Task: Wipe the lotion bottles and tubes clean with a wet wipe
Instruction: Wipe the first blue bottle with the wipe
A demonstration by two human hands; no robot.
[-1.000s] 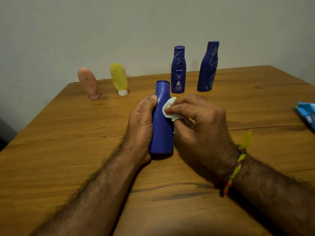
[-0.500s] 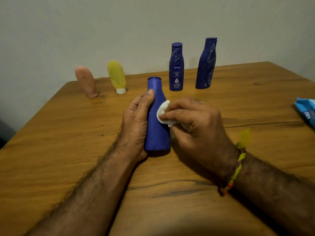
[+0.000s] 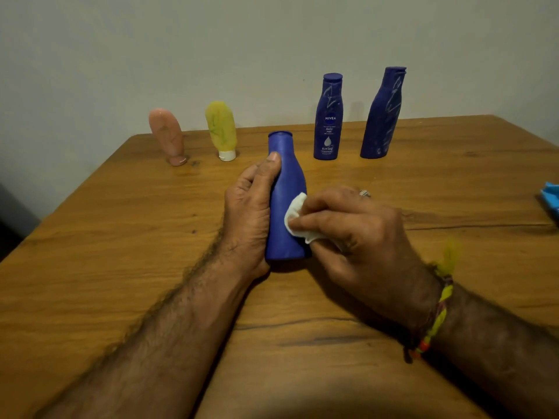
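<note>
A plain blue lotion bottle (image 3: 282, 189) stands upright on the wooden table (image 3: 121, 237) in the middle. My left hand (image 3: 251, 213) grips its left side, thumb up near the neck. My right hand (image 3: 354, 234) pinches a crumpled white wet wipe (image 3: 295, 211) and presses it against the bottle's right side, low on the body. Two more blue bottles stand behind: a labelled one (image 3: 328, 119) and a smeared one (image 3: 384, 116). At the back left stand a pink tube (image 3: 168, 136) and a yellow tube (image 3: 222, 130), caps down.
A blue wipes pack (image 3: 550, 201) lies at the table's right edge, partly out of frame. A pale wall rises right behind the table's far edge.
My right hand has slid the wipe down the bottle's right side, from near the shoulder to the lower body. My left hand keeps its grip.
</note>
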